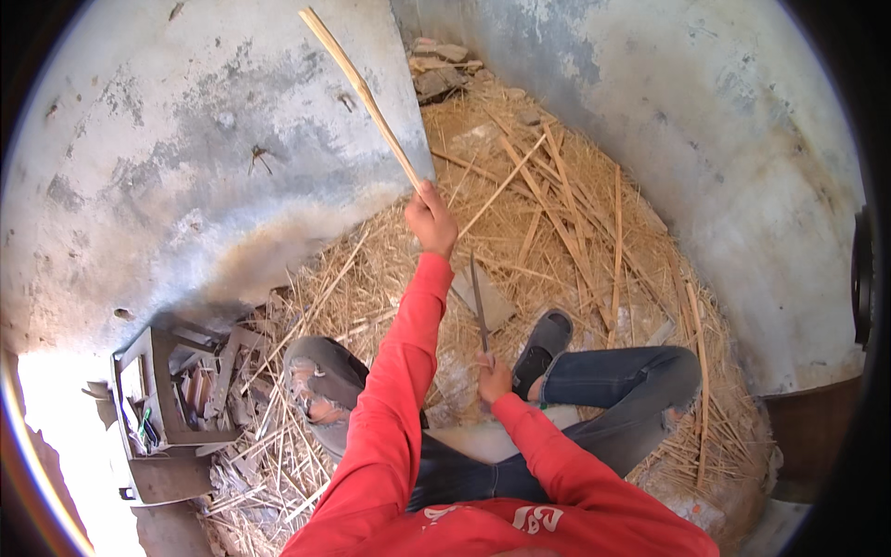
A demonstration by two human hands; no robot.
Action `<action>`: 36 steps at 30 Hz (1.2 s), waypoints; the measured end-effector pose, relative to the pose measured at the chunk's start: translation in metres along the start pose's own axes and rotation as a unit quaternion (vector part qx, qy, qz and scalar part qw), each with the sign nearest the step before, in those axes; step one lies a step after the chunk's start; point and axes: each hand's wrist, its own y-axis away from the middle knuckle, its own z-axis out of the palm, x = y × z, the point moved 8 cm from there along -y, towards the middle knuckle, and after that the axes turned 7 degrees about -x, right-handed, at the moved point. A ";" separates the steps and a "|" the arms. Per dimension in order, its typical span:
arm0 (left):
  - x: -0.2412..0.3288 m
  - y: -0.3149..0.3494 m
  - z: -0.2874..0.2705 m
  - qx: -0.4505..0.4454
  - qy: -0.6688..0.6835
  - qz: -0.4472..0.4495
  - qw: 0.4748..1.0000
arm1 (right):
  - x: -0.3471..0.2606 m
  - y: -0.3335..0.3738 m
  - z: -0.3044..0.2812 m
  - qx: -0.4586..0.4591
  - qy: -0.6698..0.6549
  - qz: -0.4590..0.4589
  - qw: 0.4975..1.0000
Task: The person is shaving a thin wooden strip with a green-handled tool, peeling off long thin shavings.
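My left hand point(432, 223) is raised in front of me at arm's length, closed around one end of a pale split wooden stick point(357, 85). The stick slants up and away to the left, across the wall. Lower and nearer my body, my right hand point(495, 380) grips a knife point(478, 295) with a long, thin, dark blade pointing up and away. Its handle is mostly covered by my fingers. The blade and the stick are apart. Behind the blade lies a flat greyish slab point(484, 299) among the shavings.
Wood shavings and splinters point(445, 148) cover the floor. Several long split sticks point(566, 218) lie to the right. Worn grey walls point(668, 102) close in the space. A broken dark frame holding scraps point(167, 390) stands at the left. My sandalled foot point(546, 348) rests near the knife.
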 end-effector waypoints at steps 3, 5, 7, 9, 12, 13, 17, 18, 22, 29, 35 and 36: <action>-0.004 0.000 -0.015 0.012 0.018 -0.006 1.000 | -0.050 0.014 -0.016 0.021 -0.024 -0.046 0.998; -0.004 0.000 -0.016 0.016 0.011 -0.001 1.000 | -0.041 0.012 -0.011 0.031 -0.021 -0.038 0.999; 0.004 0.002 -0.006 0.009 -0.020 0.014 1.000 | -0.007 0.002 0.004 -0.021 -0.015 0.019 0.999; 0.005 0.003 -0.004 0.014 0.010 0.014 1.000 | 0.031 -0.012 0.016 -0.151 -0.003 0.114 0.982; 0.001 -0.003 -0.010 0.011 0.032 0.013 0.999 | 0.021 -0.005 0.013 -0.152 -0.157 0.213 0.952; -0.003 0.002 -0.011 0.005 0.037 0.007 0.999 | 0.004 0.001 0.009 -0.141 -0.165 0.171 0.961; -0.006 0.001 -0.014 0.010 0.037 0.000 0.999 | -0.065 0.000 0.008 -0.103 -0.187 0.024 0.977; -0.006 0.001 -0.014 0.008 0.037 -0.009 0.999 | -0.064 -0.001 0.010 -0.093 -0.177 0.007 0.980; 0.007 0.002 -0.012 0.042 0.001 -0.007 0.999 | -0.011 -0.011 0.032 -0.089 -0.187 0.030 0.978; -0.010 -0.003 -0.035 0.031 0.036 -0.026 0.999 | -0.033 0.005 0.007 -0.159 -0.302 0.170 0.924; 0.007 -0.004 -0.038 0.087 -0.026 -0.004 0.996 | -0.110 -0.005 0.014 -0.114 -0.186 -0.028 0.976; 0.010 -0.004 -0.037 0.096 -0.031 0.000 0.995 | -0.080 -0.013 0.029 -0.103 -0.163 -0.033 0.981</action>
